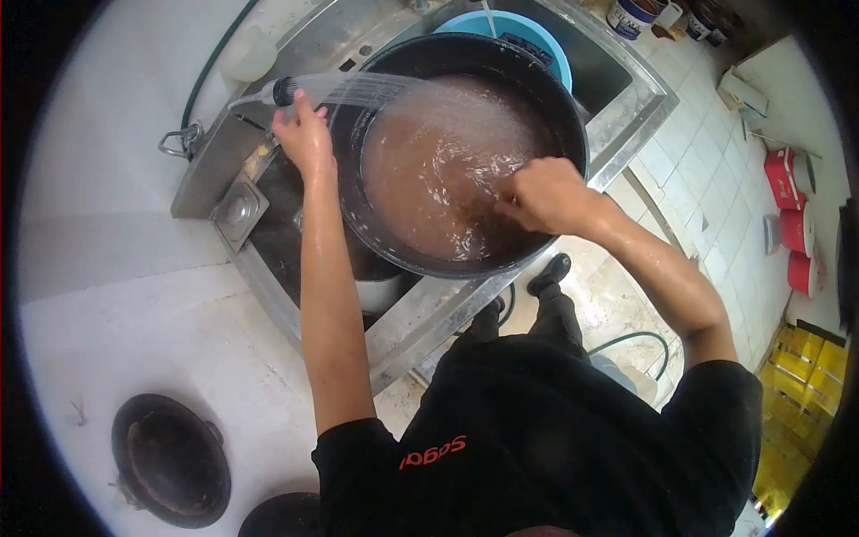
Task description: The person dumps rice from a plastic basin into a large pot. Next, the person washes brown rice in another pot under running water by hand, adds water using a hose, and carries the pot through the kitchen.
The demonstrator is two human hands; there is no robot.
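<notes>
A large black pot (351, 192) rests tilted across the metal sink, with murky brown water (412, 170) swirling inside. My left hand (307, 139) is at the pot's left rim, its fingers closed on the black head of a spray nozzle (284, 91). From the nozzle a fan of water shoots rightward into the pot. Over the right side of the pot, my right hand (548, 195) is curled, with its fingertips at the brown water. A dark brownish patch shows below those fingers; what they hold, if anything, I cannot make out.
A light-blue basin (562, 55) stands in the sink (658, 103) behind the pot, under a thin stream of water. Part of another pot (380, 294) shows beneath. A dark pan (174, 461) lies at lower left. Red containers (792, 228) line the right side; a green hose (640, 336) crosses the floor.
</notes>
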